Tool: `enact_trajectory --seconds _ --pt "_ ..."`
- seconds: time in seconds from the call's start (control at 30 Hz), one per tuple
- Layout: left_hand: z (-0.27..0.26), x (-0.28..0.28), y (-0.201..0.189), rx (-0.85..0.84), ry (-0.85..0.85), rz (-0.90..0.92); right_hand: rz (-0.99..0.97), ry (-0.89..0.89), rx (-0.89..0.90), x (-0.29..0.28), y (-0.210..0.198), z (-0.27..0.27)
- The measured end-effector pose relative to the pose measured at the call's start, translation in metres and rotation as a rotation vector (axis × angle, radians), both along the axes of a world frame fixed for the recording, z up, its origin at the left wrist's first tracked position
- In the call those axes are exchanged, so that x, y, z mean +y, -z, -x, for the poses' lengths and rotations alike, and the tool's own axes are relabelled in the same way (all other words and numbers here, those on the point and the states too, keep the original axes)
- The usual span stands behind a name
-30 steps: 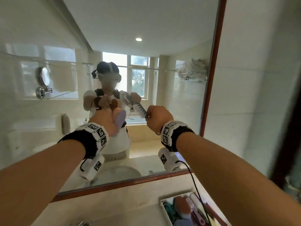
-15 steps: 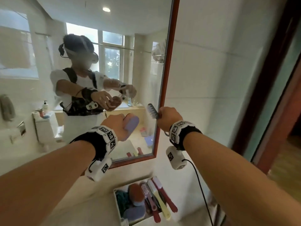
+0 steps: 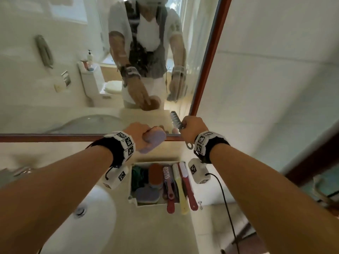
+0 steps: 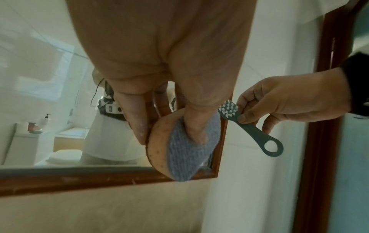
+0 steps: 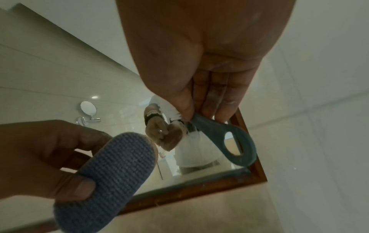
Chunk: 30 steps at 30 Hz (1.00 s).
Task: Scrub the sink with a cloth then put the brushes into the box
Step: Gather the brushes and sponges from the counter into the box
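Note:
My left hand (image 3: 141, 134) grips an oval scrub pad (image 3: 154, 142) with a blue knitted face and a tan sponge back; in the left wrist view the thumb presses into the pad (image 4: 191, 148). My right hand (image 3: 190, 127) pinches a small grey-blue brush (image 3: 176, 120) by its handle, bristle head pointing up and away; the brush (image 4: 249, 126) ends in a ring. Both hands hover in front of the mirror, above the white box (image 3: 134, 201), which holds several brushes and pads. The pad (image 5: 103, 178) and the brush handle (image 5: 225, 141) also show in the right wrist view.
The white sink basin (image 3: 91, 220) with its drain (image 3: 80, 210) lies at the lower left, a tap (image 3: 22, 171) at the left edge. The wood-framed mirror (image 3: 211, 57) stands behind the counter. A black cable (image 3: 227, 208) hangs from my right wrist. A door frame is at the right.
The view has tilted down from the mirror to the counter, so the box and sink now show fully. Both hands have come lower, towards the box, still holding the pad and the brush.

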State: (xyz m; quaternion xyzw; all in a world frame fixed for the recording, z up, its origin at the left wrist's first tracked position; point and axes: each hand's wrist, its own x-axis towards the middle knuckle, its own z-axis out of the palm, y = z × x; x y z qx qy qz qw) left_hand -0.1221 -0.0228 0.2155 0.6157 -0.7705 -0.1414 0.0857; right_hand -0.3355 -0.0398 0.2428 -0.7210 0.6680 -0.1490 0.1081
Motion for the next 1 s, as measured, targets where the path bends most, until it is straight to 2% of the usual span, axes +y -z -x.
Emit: enact_trajectory --seconds 0.07,0.27,0.37,0.53,0.73,1.0 --pt "0.000 -0.005 0.015 -0.031 0.031 -0.088 -0.050 -0.005 -0.028 -0.006 0.027 0.001" --pt "0.003 -0.019 0.101 -0.152 0.206 -0.324 -0.223 0.108 -0.045 -0.010 0.110 0.010" --pt "0.003 -0.017 0.140 -0.114 0.297 -0.436 -0.297 0.140 -0.015 -0.008 0.139 0.014" --pt "-0.001 -0.019 0.189 -0.119 0.330 -0.569 -0.377 0.143 0.004 -0.003 0.176 0.003" --pt "-0.001 -0.021 0.221 -0.112 0.348 -0.615 -0.432 0.132 0.011 0.006 0.212 -0.003" --pt "-0.003 -0.020 0.222 -0.089 0.316 -0.660 -0.462 0.150 0.017 0.010 0.227 0.023"
